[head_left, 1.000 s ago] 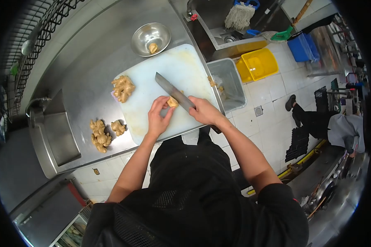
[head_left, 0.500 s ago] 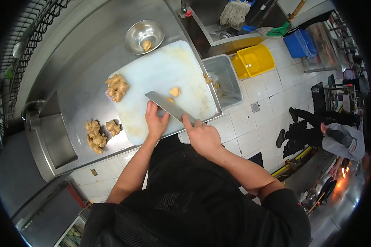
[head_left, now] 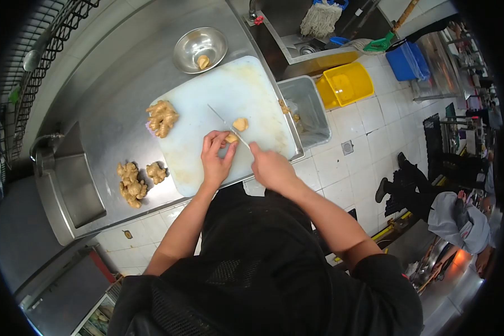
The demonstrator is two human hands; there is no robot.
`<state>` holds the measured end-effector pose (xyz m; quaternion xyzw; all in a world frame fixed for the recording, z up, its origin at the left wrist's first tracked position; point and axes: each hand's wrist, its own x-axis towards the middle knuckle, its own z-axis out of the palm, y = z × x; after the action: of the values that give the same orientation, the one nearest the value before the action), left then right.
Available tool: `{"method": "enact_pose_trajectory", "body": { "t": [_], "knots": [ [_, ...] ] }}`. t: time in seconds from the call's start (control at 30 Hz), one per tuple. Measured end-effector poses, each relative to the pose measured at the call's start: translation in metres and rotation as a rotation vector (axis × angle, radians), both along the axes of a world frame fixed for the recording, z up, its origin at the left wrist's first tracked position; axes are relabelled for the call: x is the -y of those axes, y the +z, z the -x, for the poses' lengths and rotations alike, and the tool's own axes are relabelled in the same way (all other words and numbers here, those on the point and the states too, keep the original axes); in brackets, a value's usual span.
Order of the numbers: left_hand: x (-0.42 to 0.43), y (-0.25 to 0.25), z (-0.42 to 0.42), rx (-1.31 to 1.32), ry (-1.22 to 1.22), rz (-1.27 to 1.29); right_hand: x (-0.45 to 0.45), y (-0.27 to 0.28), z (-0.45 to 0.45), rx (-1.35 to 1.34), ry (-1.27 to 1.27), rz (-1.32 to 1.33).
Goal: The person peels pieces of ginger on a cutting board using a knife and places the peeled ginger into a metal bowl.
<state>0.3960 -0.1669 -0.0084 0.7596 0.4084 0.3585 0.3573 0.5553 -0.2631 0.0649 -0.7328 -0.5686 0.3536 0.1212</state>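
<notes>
On the white cutting board [head_left: 207,84], my left hand [head_left: 217,159] pinches a small peeled piece of ginger [head_left: 231,138]. My right hand [head_left: 273,172] grips a cleaver [head_left: 220,117], its blade seen nearly edge-on and lying between the held piece and another peeled piece of ginger [head_left: 240,124]. Whether the edge touches the held piece I cannot tell. A large unpeeled ginger root [head_left: 162,119] rests at the board's left edge. Beyond the board's far side, a steel bowl [head_left: 186,47] holds a peeled ginger chunk [head_left: 203,61].
More unpeeled ginger [head_left: 131,185] lies on the steel counter [head_left: 109,140] at left, near a small sink [head_left: 81,185]. Right of the board stand a grey bin [head_left: 311,106] and a yellow bucket [head_left: 347,84]. Another person [head_left: 459,218] stands by a stove at far right.
The cleaver has turned from showing its flat face to nearly edge-on. My left hand has shifted up and right and closed on the ginger piece. The other person is leaning further toward the stove.
</notes>
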Motion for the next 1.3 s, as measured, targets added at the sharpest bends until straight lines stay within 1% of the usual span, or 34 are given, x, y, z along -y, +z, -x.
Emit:
{"method": "enact_pose_trajectory", "body": {
  "t": [0.03, 0.07, 0.1, 0.2, 0.27, 0.33, 0.37, 0.43, 0.5, 0.57, 0.6, 0.67, 0.77, 0.97, 1.1, 1.17, 1.2, 1.27, 1.3],
  "knots": [
    [0.000, 0.001, 0.000, -0.019, -0.015, -0.015, -0.010, -0.022, -0.009, -0.140, -0.041, -0.066],
    [0.000, 0.001, 0.000, -0.019, -0.024, -0.019, -0.018, -0.031, -0.017, -0.278, -0.083, -0.136],
    [-0.001, 0.000, 0.000, -0.035, -0.029, -0.001, -0.019, -0.038, -0.023, -0.276, -0.091, -0.144],
    [-0.006, 0.002, 0.002, -0.084, -0.061, 0.041, -0.015, -0.024, -0.032, -0.250, -0.055, -0.140],
    [-0.009, 0.009, 0.002, -0.122, -0.078, 0.064, -0.003, -0.010, -0.027, -0.128, -0.055, -0.084],
    [-0.012, 0.016, 0.003, -0.131, -0.148, 0.049, 0.007, 0.001, -0.026, -0.128, -0.068, -0.062],
    [-0.013, 0.015, 0.008, -0.134, -0.144, 0.050, 0.011, 0.005, -0.025, -0.125, -0.080, -0.043],
    [-0.014, 0.012, 0.020, -0.190, -0.208, -0.094, 0.017, 0.011, -0.024, -0.087, -0.057, -0.029],
    [-0.010, 0.012, 0.029, -0.184, -0.209, -0.079, 0.021, 0.010, -0.018, -0.050, -0.039, -0.016],
    [-0.008, 0.012, 0.033, -0.174, -0.212, -0.063, 0.027, 0.007, -0.012, 0.037, 0.030, -0.058],
    [-0.008, 0.011, 0.033, -0.179, -0.203, -0.094, 0.029, 0.007, -0.008, 0.036, 0.030, -0.057],
    [-0.007, 0.004, 0.034, -0.182, -0.193, -0.123, 0.031, 0.014, 0.001, 0.173, 0.122, -0.068],
    [-0.006, 0.002, 0.030, -0.179, -0.158, -0.150, 0.044, 0.019, 0.010, 0.189, 0.133, -0.111],
    [-0.002, -0.002, 0.024, -0.134, -0.093, -0.084, 0.053, 0.026, 0.013, 0.246, 0.161, -0.055],
    [-0.002, 0.002, 0.023, -0.131, -0.097, -0.057, 0.023, 0.004, 0.015, 0.239, 0.127, -0.130],
    [-0.002, 0.004, 0.022, -0.139, -0.107, -0.071, 0.001, -0.013, 0.012, 0.078, 0.097, -0.076],
    [-0.002, 0.003, 0.021, -0.152, -0.103, -0.124, -0.003, -0.021, 0.009, 0.079, 0.093, -0.084],
    [-0.002, 0.008, 0.021, -0.169, -0.098, -0.176, -0.003, -0.030, 0.003, -0.188, -0.077, -0.119],
    [-0.004, 0.010, 0.020, -0.201, -0.107, -0.202, -0.001, -0.033, -0.004, -0.187, -0.080, -0.122]
  ]
}}
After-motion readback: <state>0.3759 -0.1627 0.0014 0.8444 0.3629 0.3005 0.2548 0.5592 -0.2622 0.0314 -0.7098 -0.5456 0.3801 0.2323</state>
